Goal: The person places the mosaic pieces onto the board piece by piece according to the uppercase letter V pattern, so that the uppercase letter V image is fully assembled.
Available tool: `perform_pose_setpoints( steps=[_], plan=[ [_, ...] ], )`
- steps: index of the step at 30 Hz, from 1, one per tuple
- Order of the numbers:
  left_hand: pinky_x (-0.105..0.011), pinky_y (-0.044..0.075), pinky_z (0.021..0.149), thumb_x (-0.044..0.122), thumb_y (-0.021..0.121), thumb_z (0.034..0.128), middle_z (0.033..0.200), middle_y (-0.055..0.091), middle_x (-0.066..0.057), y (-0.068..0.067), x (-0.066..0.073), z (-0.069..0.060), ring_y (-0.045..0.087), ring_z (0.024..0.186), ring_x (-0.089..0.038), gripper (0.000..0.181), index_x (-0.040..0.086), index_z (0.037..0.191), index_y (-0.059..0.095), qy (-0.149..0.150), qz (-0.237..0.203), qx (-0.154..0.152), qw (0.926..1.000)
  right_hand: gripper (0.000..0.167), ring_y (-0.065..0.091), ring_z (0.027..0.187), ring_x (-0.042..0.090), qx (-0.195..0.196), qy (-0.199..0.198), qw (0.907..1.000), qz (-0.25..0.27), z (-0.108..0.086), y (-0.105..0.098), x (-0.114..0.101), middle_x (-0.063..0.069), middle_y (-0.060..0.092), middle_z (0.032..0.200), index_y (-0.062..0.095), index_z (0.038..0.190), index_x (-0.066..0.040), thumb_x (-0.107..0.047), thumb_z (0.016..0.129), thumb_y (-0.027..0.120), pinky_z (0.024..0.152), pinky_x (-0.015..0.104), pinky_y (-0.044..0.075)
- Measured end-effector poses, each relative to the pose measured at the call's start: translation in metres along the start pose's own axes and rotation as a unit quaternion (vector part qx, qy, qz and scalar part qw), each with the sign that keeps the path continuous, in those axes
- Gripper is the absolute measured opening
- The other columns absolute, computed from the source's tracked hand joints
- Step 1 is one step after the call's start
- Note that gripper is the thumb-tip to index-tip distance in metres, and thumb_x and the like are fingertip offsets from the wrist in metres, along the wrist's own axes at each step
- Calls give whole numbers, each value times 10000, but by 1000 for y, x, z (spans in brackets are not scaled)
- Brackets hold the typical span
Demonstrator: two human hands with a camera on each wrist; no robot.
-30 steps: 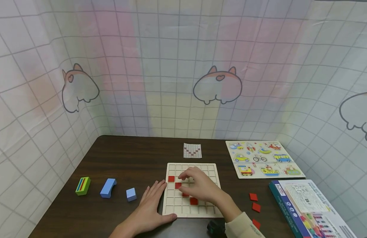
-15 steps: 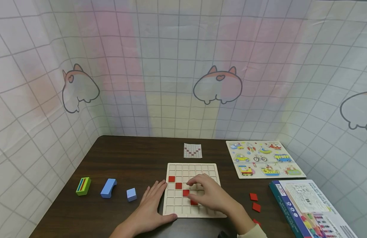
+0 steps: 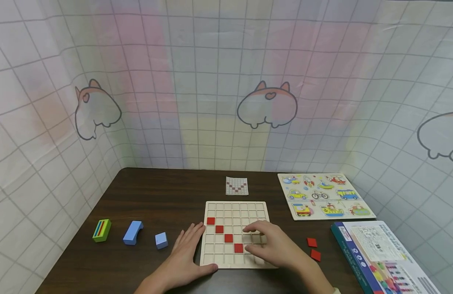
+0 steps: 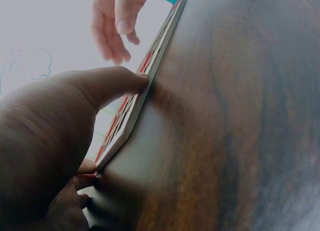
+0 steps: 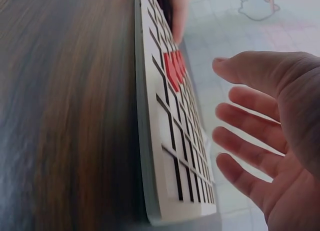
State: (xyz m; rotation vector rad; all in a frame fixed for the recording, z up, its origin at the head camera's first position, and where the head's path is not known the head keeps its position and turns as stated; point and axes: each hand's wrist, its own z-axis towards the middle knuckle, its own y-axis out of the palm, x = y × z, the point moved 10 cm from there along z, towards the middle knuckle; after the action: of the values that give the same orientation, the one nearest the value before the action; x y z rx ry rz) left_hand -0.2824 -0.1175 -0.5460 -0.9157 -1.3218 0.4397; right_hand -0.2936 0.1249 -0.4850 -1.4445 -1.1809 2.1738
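So from my end: dark wooden bench [image 3: 167, 188], gridded wooden board [image 3: 228, 259] sitting midway. Left hand [image 3: 187, 255] is spread along its left side, thumb on the near edge. Right hand [image 3: 268, 247] hovers over the right half, thumb and fingers apart, nothing visible between them. Pattern card [image 3: 237, 186] behind shows a V, so I'd guess just past halfway: four red tiles [image 3: 228, 238] make the left slope, none show on the right (partly covered), two loose tiles [image 3: 311, 242] lie off to the right.

Fingers outstretched, thumb spread, the left grip [image 3: 182, 259] rests well short of the surface [image 3: 167, 200]'s far edge; the right grip [image 3: 273, 246] hovers, fingers loosely curved.
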Motion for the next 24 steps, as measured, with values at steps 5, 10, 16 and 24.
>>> perform_pose_setpoints(
  steps=[5, 10, 16, 24],
  plan=[
    [-691, 98, 1392, 768, 873, 790, 1818, 355, -62, 1, 0, 0, 173, 1744, -363, 1254, 150, 1748, 353, -1, -1, -6, 10000, 383, 706, 1141, 208, 18, 106, 9999, -50, -11, -9, 9, -114, 757, 1313, 764, 1322, -215, -349, 980, 874, 991, 428, 628],
    [-690, 96, 1392, 773, 872, 790, 1821, 350, -56, 1, 0, 1, 171, 1745, -359, 1257, 154, 1751, 348, 10, -5, -9, 10000, 373, 708, 1129, 213, 59, 230, 9997, -76, -24, -18, 20, -85, 765, 1292, 762, 1316, -224, -347, 983, 874, 975, 396, 629],
    [-681, 97, 1394, 769, 871, 794, 1819, 353, -62, 1, -1, 1, 172, 1744, -361, 1253, 144, 1748, 352, 39, 19, 8, 10000, 402, 705, 1230, 167, 110, 433, 9987, -238, -39, -26, 34, -138, 738, 1316, 761, 1306, -242, -389, 957, 896, 1050, 417, 636],
    [-671, 88, 1398, 796, 855, 784, 1822, 349, -54, 3, -6, 3, 167, 1746, -348, 1267, 150, 1751, 350, -26, 83, 1, 10000, 433, 681, 1261, 128, 286, 364, 9971, -600, -55, -38, 40, -174, 724, 1341, 752, 1322, -276, -406, 941, 912, 1077, 436, 623]
  ],
)
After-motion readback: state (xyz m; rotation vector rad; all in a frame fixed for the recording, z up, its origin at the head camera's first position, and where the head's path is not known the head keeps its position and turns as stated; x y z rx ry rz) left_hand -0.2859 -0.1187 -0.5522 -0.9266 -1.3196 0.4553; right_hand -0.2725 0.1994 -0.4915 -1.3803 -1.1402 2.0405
